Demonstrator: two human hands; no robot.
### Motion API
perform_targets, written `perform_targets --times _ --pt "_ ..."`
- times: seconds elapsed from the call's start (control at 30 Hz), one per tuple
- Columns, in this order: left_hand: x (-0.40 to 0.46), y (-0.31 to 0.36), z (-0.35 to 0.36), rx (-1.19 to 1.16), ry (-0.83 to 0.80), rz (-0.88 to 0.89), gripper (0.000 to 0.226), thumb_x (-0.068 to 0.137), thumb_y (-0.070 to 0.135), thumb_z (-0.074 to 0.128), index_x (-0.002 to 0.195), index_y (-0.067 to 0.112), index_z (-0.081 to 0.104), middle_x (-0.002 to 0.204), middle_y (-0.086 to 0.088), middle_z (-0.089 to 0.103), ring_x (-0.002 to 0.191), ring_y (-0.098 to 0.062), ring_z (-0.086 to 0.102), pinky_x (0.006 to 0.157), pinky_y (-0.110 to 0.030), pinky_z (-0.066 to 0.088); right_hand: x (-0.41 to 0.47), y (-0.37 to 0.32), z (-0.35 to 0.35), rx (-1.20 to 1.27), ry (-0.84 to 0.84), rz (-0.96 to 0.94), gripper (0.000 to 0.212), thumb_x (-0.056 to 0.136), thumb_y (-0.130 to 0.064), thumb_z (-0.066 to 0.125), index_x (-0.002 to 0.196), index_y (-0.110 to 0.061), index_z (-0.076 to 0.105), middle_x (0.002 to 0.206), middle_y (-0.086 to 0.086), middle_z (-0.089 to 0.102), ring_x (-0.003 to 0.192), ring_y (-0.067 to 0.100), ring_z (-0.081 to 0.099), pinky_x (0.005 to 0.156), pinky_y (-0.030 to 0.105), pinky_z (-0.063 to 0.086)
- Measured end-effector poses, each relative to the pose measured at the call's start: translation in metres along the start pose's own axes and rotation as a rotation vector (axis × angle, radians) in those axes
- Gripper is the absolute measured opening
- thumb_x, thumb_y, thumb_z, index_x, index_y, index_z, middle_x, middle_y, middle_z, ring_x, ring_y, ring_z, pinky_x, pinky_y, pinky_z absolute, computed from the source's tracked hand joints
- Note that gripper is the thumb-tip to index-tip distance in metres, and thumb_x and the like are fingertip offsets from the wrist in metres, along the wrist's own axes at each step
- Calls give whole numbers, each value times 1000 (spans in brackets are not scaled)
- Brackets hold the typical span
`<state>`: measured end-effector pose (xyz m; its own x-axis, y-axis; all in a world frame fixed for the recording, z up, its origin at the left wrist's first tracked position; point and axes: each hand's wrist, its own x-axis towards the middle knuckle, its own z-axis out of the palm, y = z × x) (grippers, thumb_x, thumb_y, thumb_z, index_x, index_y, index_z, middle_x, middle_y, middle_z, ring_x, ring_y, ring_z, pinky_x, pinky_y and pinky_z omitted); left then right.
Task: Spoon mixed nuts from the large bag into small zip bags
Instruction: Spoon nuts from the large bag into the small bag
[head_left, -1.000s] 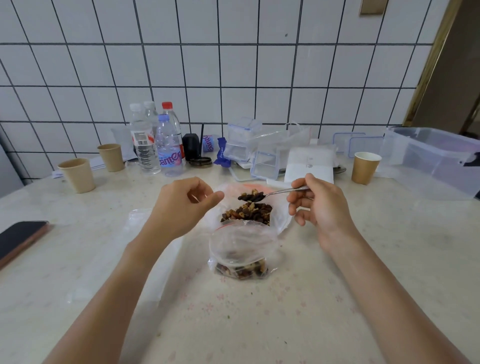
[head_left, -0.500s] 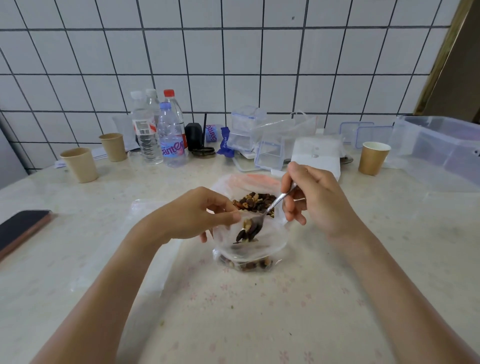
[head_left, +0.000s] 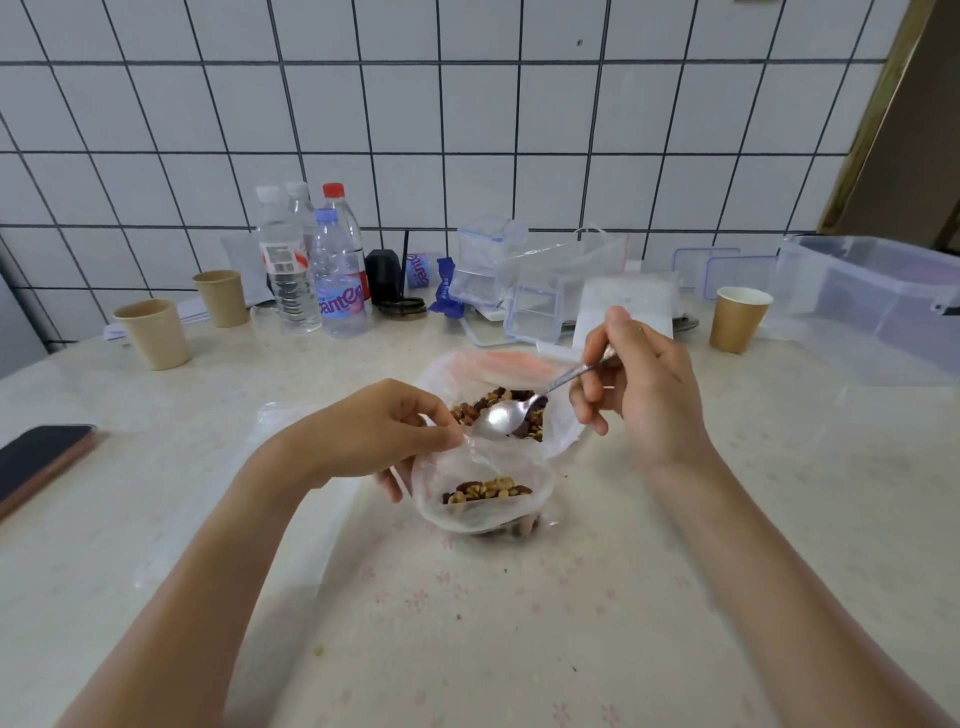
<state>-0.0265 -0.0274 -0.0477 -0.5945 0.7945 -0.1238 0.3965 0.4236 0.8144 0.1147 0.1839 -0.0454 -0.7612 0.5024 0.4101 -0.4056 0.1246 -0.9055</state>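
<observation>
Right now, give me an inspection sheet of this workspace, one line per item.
Surface: pale table with a faint flower print; a few crumbs near the front.
Job's things: large bag open, mixed nuts inside; small zip bag in front of it, partly filled; spoon empty, bowl over the large bag.
Clutter: three paper cups, one at right; water bottles; clear lidded containers; big clear tub; phone at left edge.
Hands: left hand pinches the small bag's rim open; right hand holds the spoon handle.
Cables: nothing seen.
Surroundings: white tiled wall behind.
</observation>
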Motion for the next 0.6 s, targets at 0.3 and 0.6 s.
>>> perform_targets --times 0.3,0.6 --pt "21 -20 -5 332 561 -138 58 92 70 52 83 14 64 67 2 71 63 -16 72 61 -32 54 9 19 -3 -126 209 177 42 111 -34 37 84 -9 57 50 -1 53 48 24 53 39 25 34" --pt "40 -39 21 322 586 -61 44 94 58 64 69 26 49 60 7 55 60 -12 53 54 -29 35 0 37 8 -426 41 171 41 111 -32 39 89 -7 63 64 3 65 51 11 59 40 14 37"
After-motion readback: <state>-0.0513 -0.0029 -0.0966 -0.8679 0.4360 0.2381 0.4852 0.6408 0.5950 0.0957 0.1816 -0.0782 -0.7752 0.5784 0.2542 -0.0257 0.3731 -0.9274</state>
